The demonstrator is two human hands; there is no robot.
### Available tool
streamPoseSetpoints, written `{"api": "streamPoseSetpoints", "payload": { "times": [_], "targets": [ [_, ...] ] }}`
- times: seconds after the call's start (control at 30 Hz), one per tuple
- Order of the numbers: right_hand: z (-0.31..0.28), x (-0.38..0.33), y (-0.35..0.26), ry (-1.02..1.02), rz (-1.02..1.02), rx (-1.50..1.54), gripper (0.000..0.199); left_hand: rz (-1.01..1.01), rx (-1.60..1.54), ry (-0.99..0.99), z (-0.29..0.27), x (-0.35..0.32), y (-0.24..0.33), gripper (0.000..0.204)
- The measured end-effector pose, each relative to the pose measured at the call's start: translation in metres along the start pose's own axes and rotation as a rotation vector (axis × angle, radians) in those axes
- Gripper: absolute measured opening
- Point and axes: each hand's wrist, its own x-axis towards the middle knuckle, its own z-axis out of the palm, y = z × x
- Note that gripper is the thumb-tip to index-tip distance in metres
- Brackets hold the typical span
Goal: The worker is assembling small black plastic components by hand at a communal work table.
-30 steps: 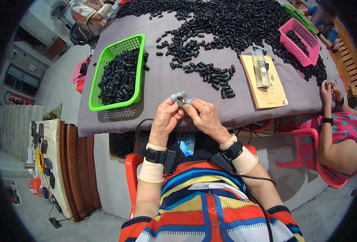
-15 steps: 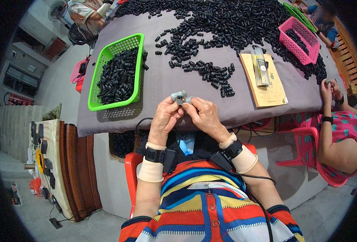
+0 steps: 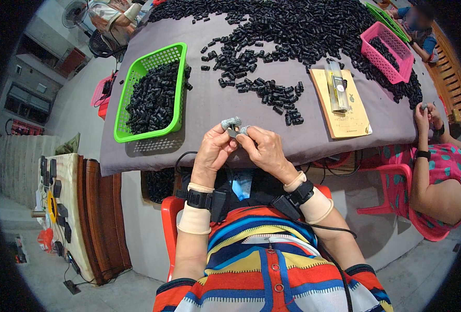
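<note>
Fingers (image 3: pixel 256 136) pinched tight, 2 hands on 1 tiny piece (image 3: pixel 232 133)!
Left hand (image 3: pixel 216 146) grips it between thumb and forefinger, right hand (image 3: pixel 264 151) closed on its other side, fingertips almost meeting, and there's the piece between them, seen against the table's (image 3: pixel 209 99) near edge. Close fingertip work looks like the step in hand; the next move, I'd judge, calls for a steady left pinch and a light right touch. The piece itself: small, dark grey, 1 flat face catching light, the rest hidden by grey finger wraps (image 3: pixel 231 123). Beyond, a loose cluster (image 3: pixel 277 96) of black parts; left, the green basket (image 3: pixel 182 104), heaped with more; right, a notebook (image 3: pixel 355 125); and way out back, the big black pile (image 3: pixel 298 31)!
</note>
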Motion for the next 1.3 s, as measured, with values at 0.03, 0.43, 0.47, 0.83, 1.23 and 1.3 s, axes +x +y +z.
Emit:
{"api": "streamPoseSetpoints", "payload": {
  "times": [0.03,0.43,0.47,0.83,1.23,1.3],
  "targets": [
    [0.0,0.0,0.0,-0.005,0.005,-0.008,0.02,0.0,0.0,0.0,0.0,0.0,0.0,0.028],
    [0.003,0.002,-0.001,0.016,0.015,-0.033,0.023,-0.001,0.051,0.001,0.004,0.0,0.002,0.025],
    [0.003,0.001,-0.002,0.047,0.011,-0.05,0.023,-0.005,0.058,0.003,0.006,0.0,0.003,0.025],
    [-0.002,0.001,0.0,0.158,0.067,0.167,0.023,0.059,0.251,0.142,0.023,-0.011,0.017,0.023],
    [-0.002,0.003,0.015,0.218,0.32,0.488,0.032,0.757,0.985,0.645,0.022,-0.008,0.118,0.033],
    [-0.007,0.004,0.017,0.24,0.341,0.529,0.033,0.555,0.944,0.521,0.04,-0.002,0.08,0.024]
  ]
}}
